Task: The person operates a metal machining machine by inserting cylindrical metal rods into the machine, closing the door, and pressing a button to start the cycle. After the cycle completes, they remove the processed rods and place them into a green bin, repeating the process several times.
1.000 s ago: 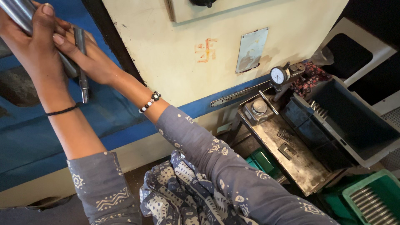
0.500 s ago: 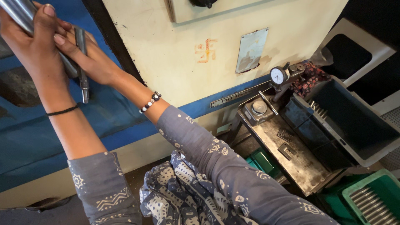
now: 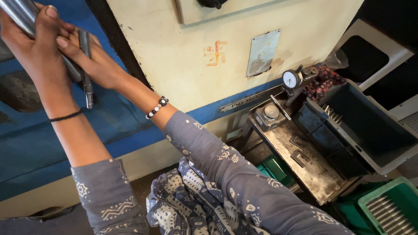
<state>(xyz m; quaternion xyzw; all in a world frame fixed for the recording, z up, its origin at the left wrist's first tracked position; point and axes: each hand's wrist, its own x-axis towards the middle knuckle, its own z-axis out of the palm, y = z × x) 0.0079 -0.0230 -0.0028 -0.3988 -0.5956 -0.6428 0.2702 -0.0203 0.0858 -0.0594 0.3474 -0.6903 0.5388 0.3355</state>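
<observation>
Your left hand (image 3: 37, 48) is raised at the upper left, fingers curled tight around a thick polished steel shaft (image 3: 19, 15) that runs out of view at the top corner. The thumb lies across the shaft, nail up. Your right hand (image 3: 93, 63) sits just beside it, touching the left hand's fingers, and is closed around a slim grey metal rod tool (image 3: 86, 65) that hangs roughly upright, its lower end pointing down past your left wrist. Both hands work in front of a blue machine panel (image 3: 117, 126); whether the rod touches the shaft cannot be told, since the fingers cover that spot.

A thin black band (image 3: 65, 116) circles your left wrist, and a black-and-white bead bracelet (image 3: 157, 107) sits on your right. Both sleeves are grey with a pale print.

To the right of your arms stands a cream machine housing (image 3: 183, 65) with an orange painted mark (image 3: 215, 52) and a dull metal plate (image 3: 261, 52). Below the housing's blue stripe, a worn steel tabletop (image 3: 313, 169) carries a dial gauge (image 3: 290, 79) on a stand and a small square block with a round top (image 3: 271, 114). Just beside it a dark grey bin (image 3: 370, 135) holds a few metal pins at its near corner. A green crate (image 3: 392, 209) at the lower right holds rows of steel rods, well apart from your hands.
</observation>
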